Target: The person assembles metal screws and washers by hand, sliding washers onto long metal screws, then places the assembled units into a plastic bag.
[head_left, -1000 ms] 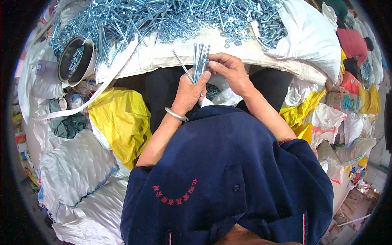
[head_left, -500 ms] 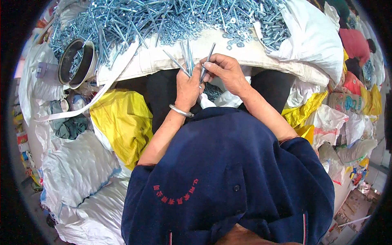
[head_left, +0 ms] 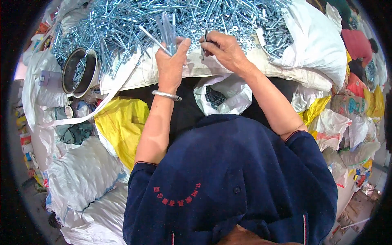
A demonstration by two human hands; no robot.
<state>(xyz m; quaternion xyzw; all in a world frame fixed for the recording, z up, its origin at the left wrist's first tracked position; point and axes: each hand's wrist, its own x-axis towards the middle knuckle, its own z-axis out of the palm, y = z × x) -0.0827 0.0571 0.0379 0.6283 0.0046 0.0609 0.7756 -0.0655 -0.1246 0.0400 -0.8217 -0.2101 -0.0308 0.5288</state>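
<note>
My left hand [head_left: 169, 67], with a metal bangle at its wrist, closes round several long silver bolts [head_left: 167, 30]; their shafts fan out upward past the fingers and look blurred. To its right, my right hand [head_left: 226, 51] pinches one thin bolt [head_left: 203, 53] upright between thumb and fingers. Both hands are above the near edge of a pale cloth [head_left: 143, 75]. Beyond them lies a large heap of loose bolts [head_left: 130, 24], with small washers [head_left: 243, 40] scattered along its near side. Below the hands, an open white bag [head_left: 240, 104] holds dark-looking metal pieces.
A dark-lined round pot [head_left: 94, 73] lies tilted at the left, with metal pieces inside. Short metal parts [head_left: 277, 34] sit beside a white sack [head_left: 318, 51]. Yellow bags [head_left: 122, 118] and full white sacks [head_left: 81, 175] crowd the sides. Another person [head_left: 355, 45] bends at far right.
My hands have parted and moved forward over the cloth. The left went left with its bolts, the right kept its single bolt. The open white bag now shows more fully.
</note>
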